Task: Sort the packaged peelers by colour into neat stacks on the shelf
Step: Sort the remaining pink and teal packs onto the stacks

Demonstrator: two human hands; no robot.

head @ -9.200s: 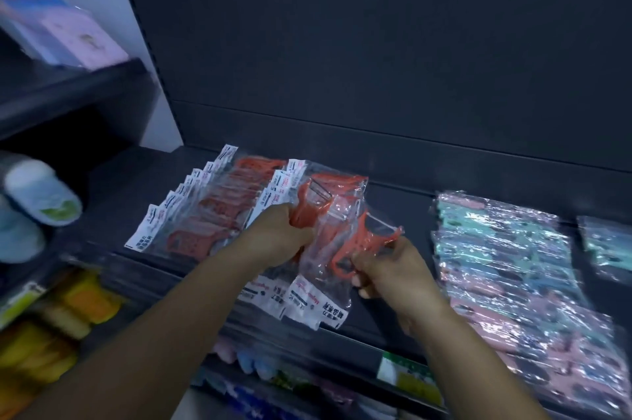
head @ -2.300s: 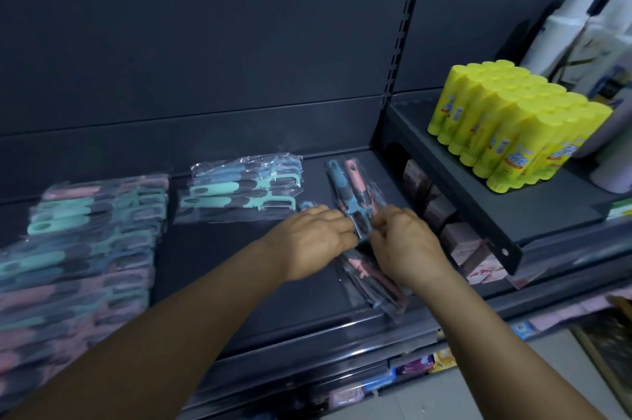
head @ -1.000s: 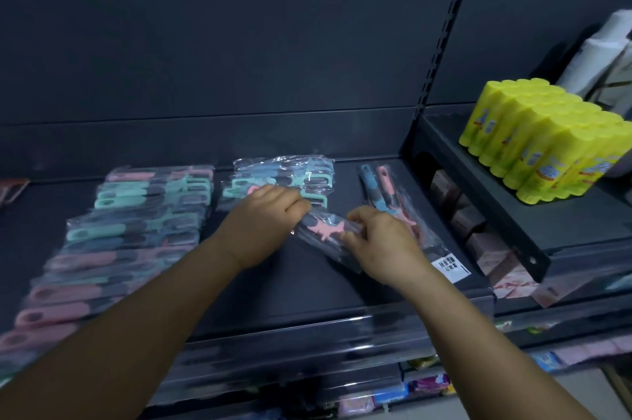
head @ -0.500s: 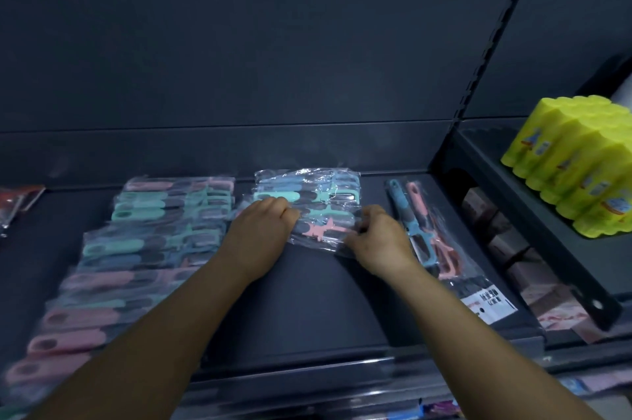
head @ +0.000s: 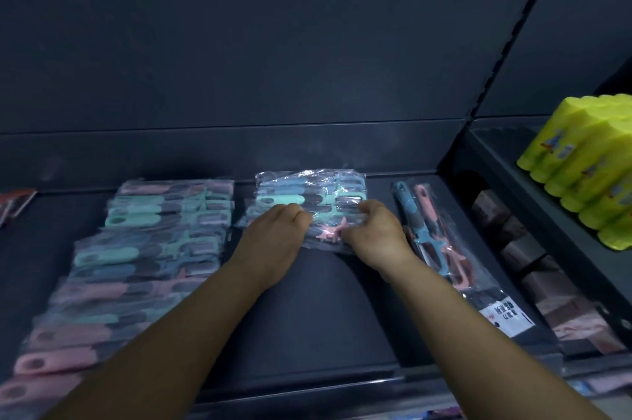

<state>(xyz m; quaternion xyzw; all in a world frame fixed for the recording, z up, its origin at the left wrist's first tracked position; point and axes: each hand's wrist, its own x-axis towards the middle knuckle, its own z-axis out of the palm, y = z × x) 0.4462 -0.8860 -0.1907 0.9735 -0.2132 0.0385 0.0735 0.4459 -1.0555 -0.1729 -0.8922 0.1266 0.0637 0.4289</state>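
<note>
Both hands are curling their fingers around a packaged pink peeler (head: 326,232), the left hand (head: 276,231) gripping one end and the right hand (head: 375,231) the other. It is lying on the front of the small middle stack (head: 309,195) on the dark shelf (head: 307,310), between the big mixed pile (head: 147,248) and two loose packets (head: 441,248).

One head-worn view — close, facing forward and down onto the shelf (head: 307,310).

Both hands, left hand (head: 277,231) and right hand (head: 372,235), now press the pink peeler packet (head: 328,231) onto the middle stack (head: 307,190) ahead of them.
</note>
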